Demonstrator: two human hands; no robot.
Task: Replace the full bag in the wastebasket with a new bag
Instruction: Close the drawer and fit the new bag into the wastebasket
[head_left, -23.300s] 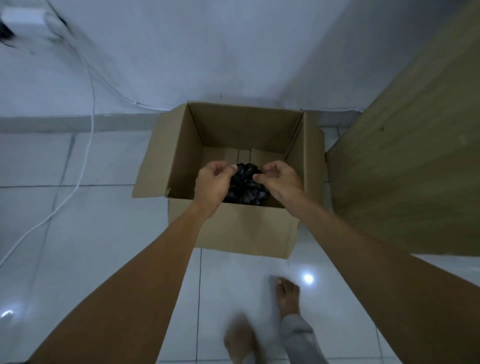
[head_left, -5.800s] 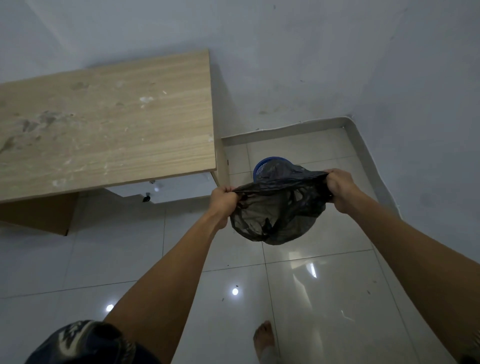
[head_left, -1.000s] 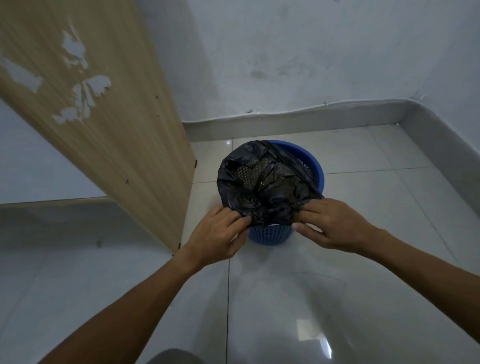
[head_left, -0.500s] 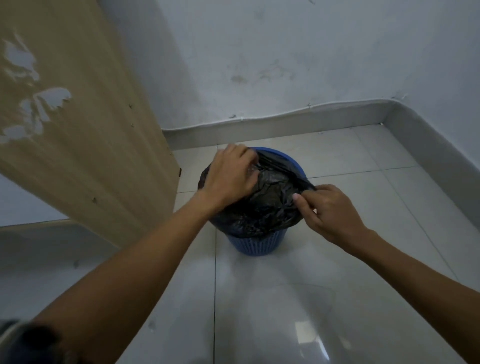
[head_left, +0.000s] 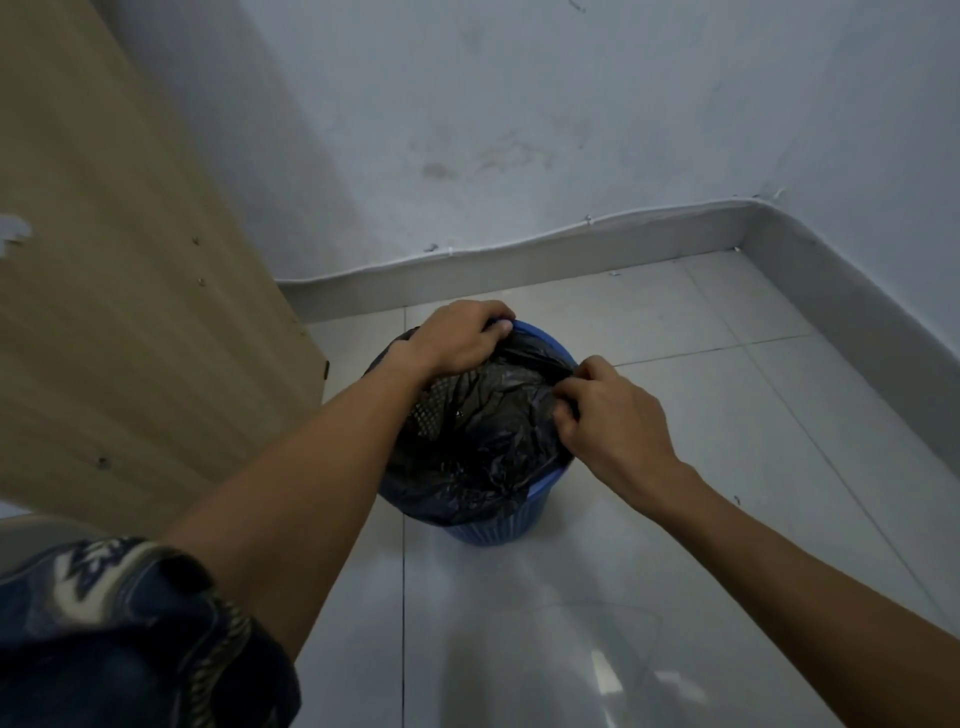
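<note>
A round blue plastic wastebasket (head_left: 491, 530) stands on the tiled floor near the room's corner. A crumpled black bag (head_left: 478, 431) lies in its mouth and hangs over the near and left rim. My left hand (head_left: 460, 338) grips the bag's edge at the far rim, where a strip of blue shows. My right hand (head_left: 605, 415) pinches the bag's edge at the right rim. The basket's mesh wall shows through the thin plastic on the left. The inside of the basket is hidden by the bag.
A tall wooden panel (head_left: 130, 291) stands close to the left of the basket. A grey skirting board (head_left: 519, 270) with a thin cable runs along the back wall and turns at the right corner. Glossy white tiles (head_left: 519, 649) cover the floor in front.
Within the last second my left hand went from the near rim to the far rim, drawing the bag across the mouth. My right hand shifted up along the right rim. The view came closer.
</note>
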